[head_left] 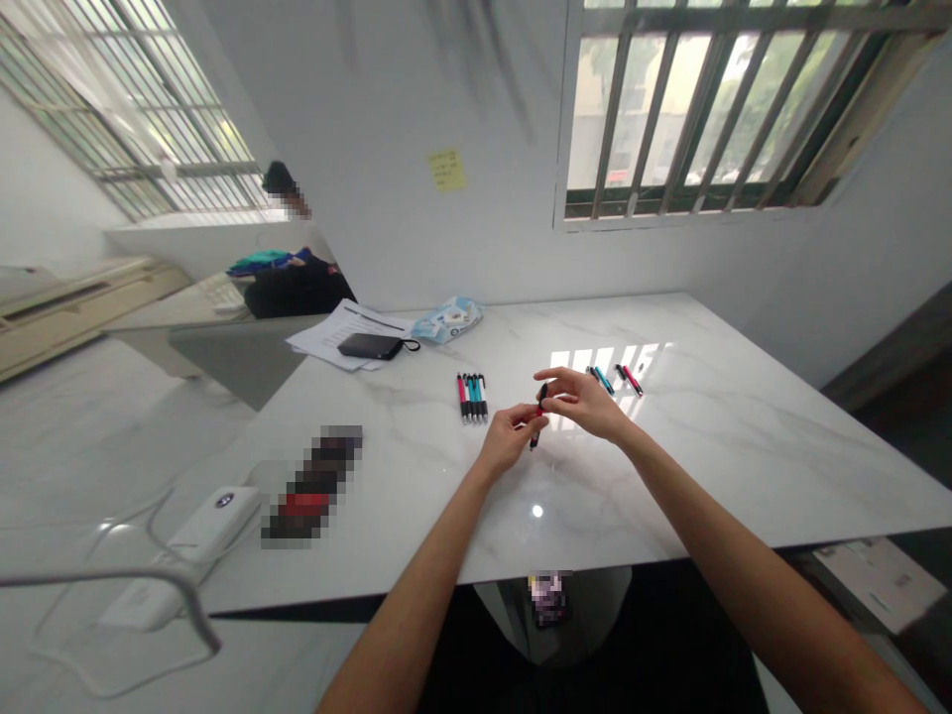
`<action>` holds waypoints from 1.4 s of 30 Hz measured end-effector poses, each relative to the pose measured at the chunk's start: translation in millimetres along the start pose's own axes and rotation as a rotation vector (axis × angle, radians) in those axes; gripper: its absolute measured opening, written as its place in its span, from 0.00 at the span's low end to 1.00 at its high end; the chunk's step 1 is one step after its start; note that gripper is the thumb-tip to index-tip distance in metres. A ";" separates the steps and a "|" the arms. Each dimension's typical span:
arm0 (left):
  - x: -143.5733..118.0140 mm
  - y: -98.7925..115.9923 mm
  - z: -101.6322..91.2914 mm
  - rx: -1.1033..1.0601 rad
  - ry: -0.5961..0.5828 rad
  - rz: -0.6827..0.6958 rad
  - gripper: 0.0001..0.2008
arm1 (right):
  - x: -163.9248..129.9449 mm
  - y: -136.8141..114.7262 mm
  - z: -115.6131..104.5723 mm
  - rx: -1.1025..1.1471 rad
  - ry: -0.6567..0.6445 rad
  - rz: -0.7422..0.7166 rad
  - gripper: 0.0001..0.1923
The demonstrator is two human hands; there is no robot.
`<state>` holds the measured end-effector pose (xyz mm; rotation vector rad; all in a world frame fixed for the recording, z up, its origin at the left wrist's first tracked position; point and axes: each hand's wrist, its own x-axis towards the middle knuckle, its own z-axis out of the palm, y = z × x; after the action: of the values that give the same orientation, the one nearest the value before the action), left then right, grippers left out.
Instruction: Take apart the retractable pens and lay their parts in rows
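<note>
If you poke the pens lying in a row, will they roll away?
Probably a little. The row of pens looks round and slim, and the marble table is glossy and smooth. Their clips might stop them quickly. They seem light and stiff.

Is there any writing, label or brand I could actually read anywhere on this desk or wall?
None is legible.
Yellow sticky note on the wall: handwriting too small.
White printed papers under the black pouch: print blurred.
Light blue plastic packet: logo too blurred.
White power bank: round mark unreadable.
</note>
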<state>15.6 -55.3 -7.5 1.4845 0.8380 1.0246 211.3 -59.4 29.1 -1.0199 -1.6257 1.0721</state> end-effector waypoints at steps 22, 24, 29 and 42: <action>2.5 -5.2 -4.0 0.015 -0.018 -0.053 0.24 | 27.5 -24.8 -58.3 -0.012 0.409 -0.185 0.22; 3.9 -6.3 -5.5 0.012 -0.007 -0.048 0.24 | 27.6 -0.9 -91.9 -0.079 0.561 -0.138 0.21; 6.2 -8.7 -6.2 0.004 0.001 -0.045 0.24 | 9.0 67.3 -171.2 -0.418 0.974 0.217 0.20; 7.2 -4.9 -7.1 0.064 0.033 -0.105 0.24 | -11.5 124.3 -180.2 -0.827 0.735 0.436 0.18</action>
<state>11.9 -45.3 -11.0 1.4649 0.9701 0.9544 405.3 0.1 -53.7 -2.0810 -1.2219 0.1382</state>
